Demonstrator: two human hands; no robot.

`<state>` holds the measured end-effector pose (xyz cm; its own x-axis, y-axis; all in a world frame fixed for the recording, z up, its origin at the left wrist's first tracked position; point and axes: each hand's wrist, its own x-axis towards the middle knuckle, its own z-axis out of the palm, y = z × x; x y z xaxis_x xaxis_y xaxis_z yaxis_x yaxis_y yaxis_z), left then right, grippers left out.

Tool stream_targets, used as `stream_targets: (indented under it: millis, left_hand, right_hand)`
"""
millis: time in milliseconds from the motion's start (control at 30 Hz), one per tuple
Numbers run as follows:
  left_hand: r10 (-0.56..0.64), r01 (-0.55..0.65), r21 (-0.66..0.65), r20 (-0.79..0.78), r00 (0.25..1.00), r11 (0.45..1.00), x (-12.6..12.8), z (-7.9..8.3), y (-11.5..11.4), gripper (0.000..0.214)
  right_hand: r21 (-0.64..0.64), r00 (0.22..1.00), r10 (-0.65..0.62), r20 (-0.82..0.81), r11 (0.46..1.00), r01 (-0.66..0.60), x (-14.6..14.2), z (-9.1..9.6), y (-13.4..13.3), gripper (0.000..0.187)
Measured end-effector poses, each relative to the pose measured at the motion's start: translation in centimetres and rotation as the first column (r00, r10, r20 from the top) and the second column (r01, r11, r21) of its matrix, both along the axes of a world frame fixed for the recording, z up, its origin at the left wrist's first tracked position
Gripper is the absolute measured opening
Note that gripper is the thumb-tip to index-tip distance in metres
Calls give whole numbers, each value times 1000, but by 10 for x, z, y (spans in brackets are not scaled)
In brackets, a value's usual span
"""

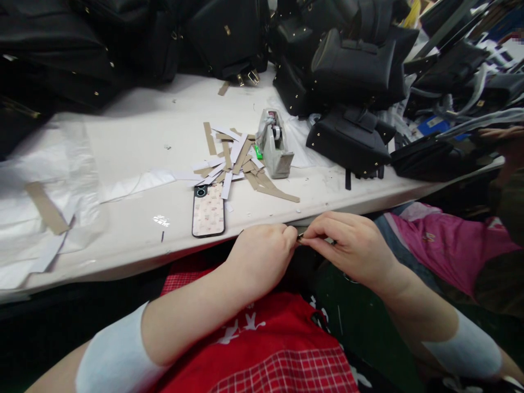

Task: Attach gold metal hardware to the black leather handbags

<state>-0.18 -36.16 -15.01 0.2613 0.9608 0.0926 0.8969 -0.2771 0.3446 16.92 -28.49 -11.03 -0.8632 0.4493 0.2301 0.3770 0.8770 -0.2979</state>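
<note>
At the table's front edge, over my lap, my two hands meet. My left hand (264, 256) is closed in a fist, its back towards me, and what its fingers grip is hidden. Thumb and forefinger of my right hand (347, 243) pinch a small gold-coloured metal piece (300, 237) right beside the left knuckles. That piece is too small for its kind to be told. Beyond the left hand, a phone in a patterned case (208, 213) lies near the edge. Paper and card strips (235, 155) are heaped behind the phone.
A grey tape dispenser (276, 147) stands beside the strips on the white table (135, 147). Black bags (352, 65) crowd the back and right, with more black bags (135, 38) at back left. Clear plastic sheeting (53, 180) lies left. Another person's pink garment (450, 240) shows at right.
</note>
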Motion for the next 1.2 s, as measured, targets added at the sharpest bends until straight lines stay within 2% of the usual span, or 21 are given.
stream_targets:
  millis: [100,300,533,633,800,967,1200]
  left_hand:
    - [2,-2,-8,-7,1000,1000,-1,-1,1,17]
    - [18,-17,-30,23,1000,999,0,1,-1,21]
    - [81,-46,-138,259,962,989,-2,4,-2,26]
    - [113,-54,-187,321,940,981,-4,4,-1,26]
    - [87,-45,-154,280,956,987,-5,3,-1,25]
    - [68,-50,-120,152,986,992,-2,3,-1,27]
    - [47,-37,-105,98,994,994,-3,4,-1,28]
  right_hand:
    - [-19,1000,3,-17,1000,-3,0,-1,1,8]
    - [30,998,65,-2,997,-65,-2,0,1,15]
    - [15,996,86,29,996,-86,-2,-1,0,14]
    - [16,998,56,-26,998,-56,-3,-1,-2,12]
    - [34,993,52,-108,998,-49,-5,0,-2,3]
    - [-6,994,100,-53,995,-100,-6,7,1,7]
    - [54,991,121,55,991,-124,-8,13,2,16]
